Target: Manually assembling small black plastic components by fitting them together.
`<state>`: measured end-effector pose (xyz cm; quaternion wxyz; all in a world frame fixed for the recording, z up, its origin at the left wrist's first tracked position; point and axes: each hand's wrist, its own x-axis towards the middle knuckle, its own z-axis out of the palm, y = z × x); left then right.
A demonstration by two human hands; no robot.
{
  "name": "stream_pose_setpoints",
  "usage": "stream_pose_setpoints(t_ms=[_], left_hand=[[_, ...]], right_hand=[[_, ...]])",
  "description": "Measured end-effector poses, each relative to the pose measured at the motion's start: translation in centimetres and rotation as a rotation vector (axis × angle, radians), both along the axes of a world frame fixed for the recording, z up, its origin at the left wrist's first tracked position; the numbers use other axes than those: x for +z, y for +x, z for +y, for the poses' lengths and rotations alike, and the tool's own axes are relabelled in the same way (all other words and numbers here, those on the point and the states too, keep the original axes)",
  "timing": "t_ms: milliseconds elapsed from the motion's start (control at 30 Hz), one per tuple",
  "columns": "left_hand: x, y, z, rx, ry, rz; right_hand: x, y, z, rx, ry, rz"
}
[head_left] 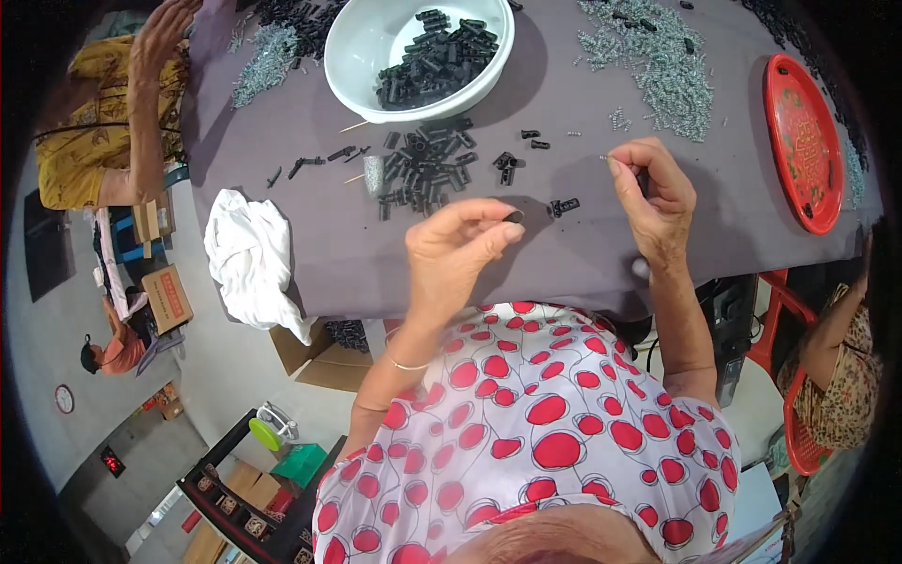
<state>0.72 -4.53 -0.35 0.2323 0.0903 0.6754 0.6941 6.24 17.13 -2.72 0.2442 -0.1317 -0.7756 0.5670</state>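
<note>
Left hand [449, 242]: thumb and forefinger pinch a small black part [513, 216] above the table, inboard of the near edge. Right hand [656, 193]: thumb and forefinger pinch a tiny piece [604, 158], too small to identify; the other fingers curl around a dark object [643, 180], partly hidden.

A gap of grey tablecloth [554, 265] separates the hands; one black assembly [566, 207] lies in it, well apart from the right hand. Beyond the left hand, the pile of black parts [427, 167] limits travel forward; a spring-filled cup [374, 175] stands at its left side. The white bowl [349, 70] lies farther out. A white cloth [246, 240] overhangs the near left edge. The red tray [778, 127] borders the right side, near the table edge. The spring heap [672, 85] lies beyond the right hand.
</note>
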Motion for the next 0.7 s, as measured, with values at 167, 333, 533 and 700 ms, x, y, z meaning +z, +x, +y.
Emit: stream_pose_setpoints(t_ms=[167, 333, 533, 700], left_hand=[[-0.3, 0.3, -0.3, 0.003, 0.139, -0.203], [-0.1, 0.0, -0.6, -0.054, 0.183, -0.333], [0.3, -0.2, -0.9, -0.065, 0.193, -0.432], [-1.0, -0.6, -1.3, -0.027, 0.488, -0.628]], right_hand=[[1.2, 0.3, -1.0, 0.138, 0.127, 0.031], [0.6, 0.1, -2.2, 0.226, 0.062, 0.045], [0.4, 0.2, -2.0, 0.169, -0.015, 0.013], [1.7, 0.7, -2.5, 0.176, -0.004, -0.002]])
